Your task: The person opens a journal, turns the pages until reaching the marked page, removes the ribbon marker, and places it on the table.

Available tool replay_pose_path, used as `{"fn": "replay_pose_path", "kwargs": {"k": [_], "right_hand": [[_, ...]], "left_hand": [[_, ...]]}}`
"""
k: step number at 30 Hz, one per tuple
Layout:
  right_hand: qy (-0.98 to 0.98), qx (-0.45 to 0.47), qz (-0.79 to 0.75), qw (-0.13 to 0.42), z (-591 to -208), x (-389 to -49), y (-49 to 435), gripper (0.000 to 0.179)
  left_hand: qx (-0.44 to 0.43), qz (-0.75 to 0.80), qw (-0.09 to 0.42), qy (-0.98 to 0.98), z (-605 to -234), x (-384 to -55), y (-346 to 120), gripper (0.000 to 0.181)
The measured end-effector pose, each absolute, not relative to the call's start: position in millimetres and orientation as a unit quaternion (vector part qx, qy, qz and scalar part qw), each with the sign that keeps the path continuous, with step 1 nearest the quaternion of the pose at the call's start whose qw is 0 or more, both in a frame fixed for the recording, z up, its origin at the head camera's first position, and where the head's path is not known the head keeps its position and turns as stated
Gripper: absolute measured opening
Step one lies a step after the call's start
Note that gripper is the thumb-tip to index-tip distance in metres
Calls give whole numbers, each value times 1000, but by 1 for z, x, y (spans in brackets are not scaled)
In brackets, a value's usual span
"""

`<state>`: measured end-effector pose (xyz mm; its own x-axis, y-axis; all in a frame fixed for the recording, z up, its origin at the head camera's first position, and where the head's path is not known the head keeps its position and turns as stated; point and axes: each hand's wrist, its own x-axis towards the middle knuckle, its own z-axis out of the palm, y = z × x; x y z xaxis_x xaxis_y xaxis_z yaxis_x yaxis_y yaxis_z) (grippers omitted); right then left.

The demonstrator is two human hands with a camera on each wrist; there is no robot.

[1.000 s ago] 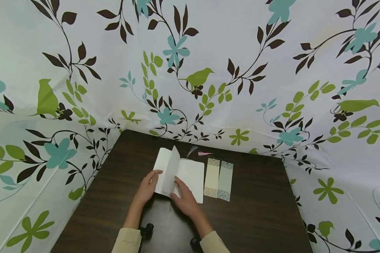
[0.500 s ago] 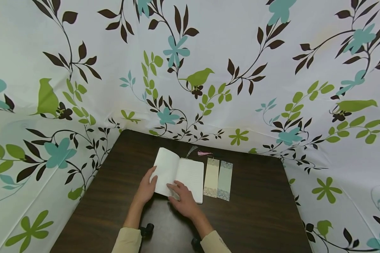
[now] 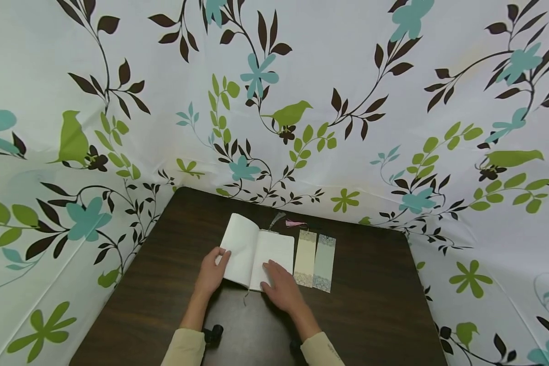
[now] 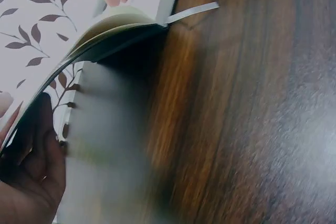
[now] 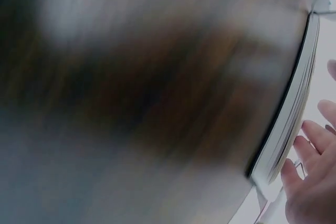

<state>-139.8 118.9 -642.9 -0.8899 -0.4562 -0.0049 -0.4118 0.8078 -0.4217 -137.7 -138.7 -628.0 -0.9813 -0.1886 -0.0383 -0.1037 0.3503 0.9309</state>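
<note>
An open notebook point(image 3: 242, 241) with blank-looking white pages lies on the dark table. My left hand point(image 3: 212, 267) grips its left side, the thumb over the page. In the left wrist view, the fingers of the left hand point(image 4: 39, 161) are under the raised dark cover, and a thin ribbon point(image 4: 194, 11) trails from the spine. On the lower part of the right page rests my right hand point(image 3: 283, 290), fingers extended. The right wrist view has the right hand point(image 5: 315, 177) beside the page edges point(image 5: 291, 114).
Right of the notebook lie a cream bookmark point(image 3: 305, 259) and a pale green-blue bookmark point(image 3: 325, 262). Above them is a pink tassel point(image 3: 296, 223); a grey tassel point(image 3: 277, 218) lies at the notebook's top edge. Patterned cloth point(image 3: 347, 152) hangs behind the wood-grain table point(image 3: 370, 284).
A page that stood upright a second ago has gone over to the left side. My right hand has moved from the middle of the notebook rightward onto the right page. The left hand stays at the left edge.
</note>
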Motion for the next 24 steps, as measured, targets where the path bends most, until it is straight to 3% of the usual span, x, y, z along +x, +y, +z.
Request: {"fn": "replay_pose_path", "kwargs": {"k": [6,12,24], "right_hand": [[957,-225,-175,62,-644,-143,128,64],[953,-225,-181,93,-644,-148,133,74],[944,-236,-203,113,-642,-151,140,67]], "left_hand": [[128,-549,89,-821,-630,-140,-135,32],[140,-562,106,-808,-631,-139,-136,33],[157,-548,55,-820,-642,-140,-140,30]]}}
